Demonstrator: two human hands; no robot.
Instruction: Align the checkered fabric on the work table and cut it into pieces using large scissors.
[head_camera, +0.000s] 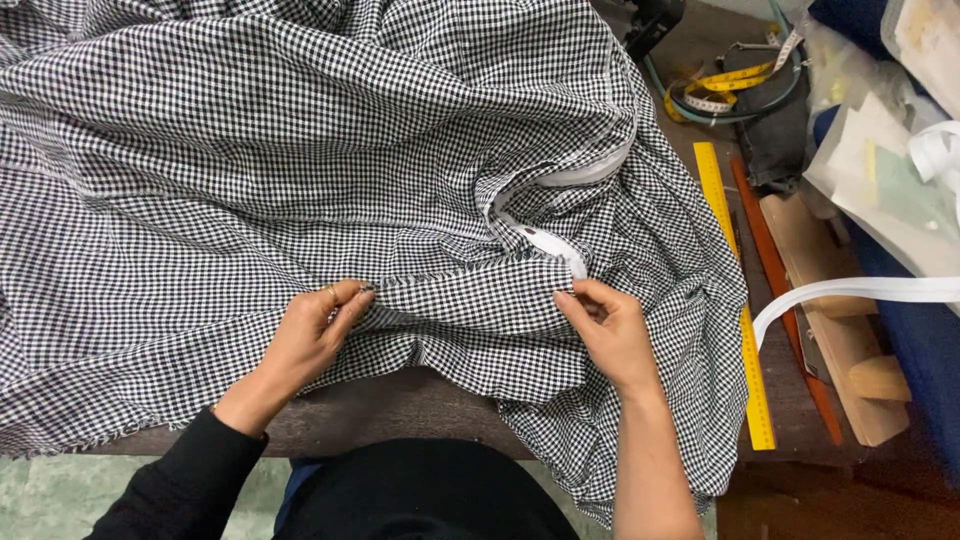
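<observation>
Left hand (318, 335) and right hand (608, 325) each pinch a folded band of the checked fabric (300, 150), stretched flat between them on the table (400, 410). Judgement: keep tension even and the fold edge straight; white facing (555, 245) lies just beyond the right fingertips.

Free: bare table edge (400, 410) between the hands | Blocked: cloth (250, 150) over left and centre | Right: ruler (735, 300), wood strips (840, 340), white band (860, 292), tape measure (720, 88) crowd the edge
</observation>
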